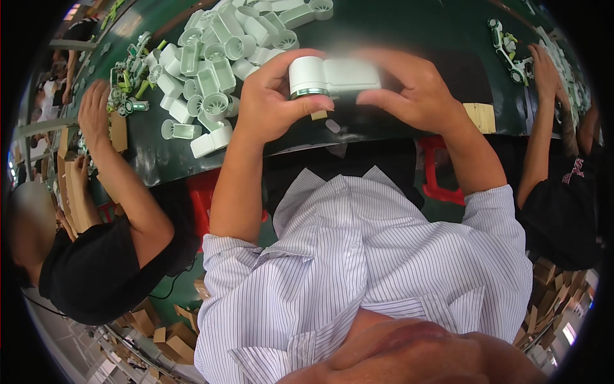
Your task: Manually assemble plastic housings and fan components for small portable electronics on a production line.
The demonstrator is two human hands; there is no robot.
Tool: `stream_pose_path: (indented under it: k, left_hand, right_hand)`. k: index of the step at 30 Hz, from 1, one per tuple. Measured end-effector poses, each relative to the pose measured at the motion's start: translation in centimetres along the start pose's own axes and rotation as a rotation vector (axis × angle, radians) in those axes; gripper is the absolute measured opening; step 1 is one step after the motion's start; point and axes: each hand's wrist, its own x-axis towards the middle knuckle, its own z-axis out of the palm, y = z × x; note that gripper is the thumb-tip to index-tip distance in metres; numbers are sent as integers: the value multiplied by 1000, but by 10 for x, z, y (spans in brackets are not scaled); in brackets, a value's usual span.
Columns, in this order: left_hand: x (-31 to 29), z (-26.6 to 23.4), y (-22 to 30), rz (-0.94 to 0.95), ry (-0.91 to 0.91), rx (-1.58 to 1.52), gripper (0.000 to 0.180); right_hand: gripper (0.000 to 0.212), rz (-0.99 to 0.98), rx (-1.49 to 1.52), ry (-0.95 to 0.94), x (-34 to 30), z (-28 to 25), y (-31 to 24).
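Clock centred on the case, 12 = away from the worker. Case (336, 75), pale green, is up in front of the worker, over the near side of the green table (409, 19). Lies level: round end at 9, boxy end at 3. Shiny darker band (309, 93) around the lower rim of the round end.

Left hand (272, 96) grips the round end, thumb across the band, fingers wrapped behind. Right hand (409, 86) is curled at the boxy end, thumb at its lower edge; blur over the fingertips, so can't tell if it's gripping or only touching.

Heap (217, 64) of similar pale green cases, 8 through nearly 12, many showing fan-like spoked ends. Loose green assemblies (131, 83) at 9, past the heap. Small pale oval piece (333, 126) at 6, just below the case, and a yellow bit (319, 115) next to it.

Black mat (464, 77) at 3, yellow block (480, 118) at its near edge. White-and-green wheeled assembly (510, 54) a bit above 3, well apart.

Neighbours both sides: one forearm (125, 173) at 8, another (537, 144) near 4. Red stool (441, 179) at half past 4. Cartons (171, 342) on the floor side at 7.
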Motion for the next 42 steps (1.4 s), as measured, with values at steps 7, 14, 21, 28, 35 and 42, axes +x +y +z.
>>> stream_pose_path:
  k: [7, 14, 21, 28, 35, 42]
  left_hand:
    - [11, -7, -11, 64, -39, 73, 56]
    - [17, -6, -19, 266, -78, 197, 63]
    - [22, 22, 0, -283, 174, 189, 57]
    - [41, 20, -5, -364, 294, 16, 79]
    - [19, 1, -14, -240, 325, -21, 64]
    - [14, 5, -23, -172, 294, -21, 44]
  right_hand:
    - [46, -85, -125, 49, -2, 5, 6]
    - [42, 104, -89, -118, 8, 4, 0]
    - [44, 680, 798, -513, 10, 2, 10]
    - [48, 824, 1726, -58, -5, 22, 21]
    - [40, 393, -1, 290, -12, -19, -90]
    - [84, -521, 324, 375, -27, -91, -114]
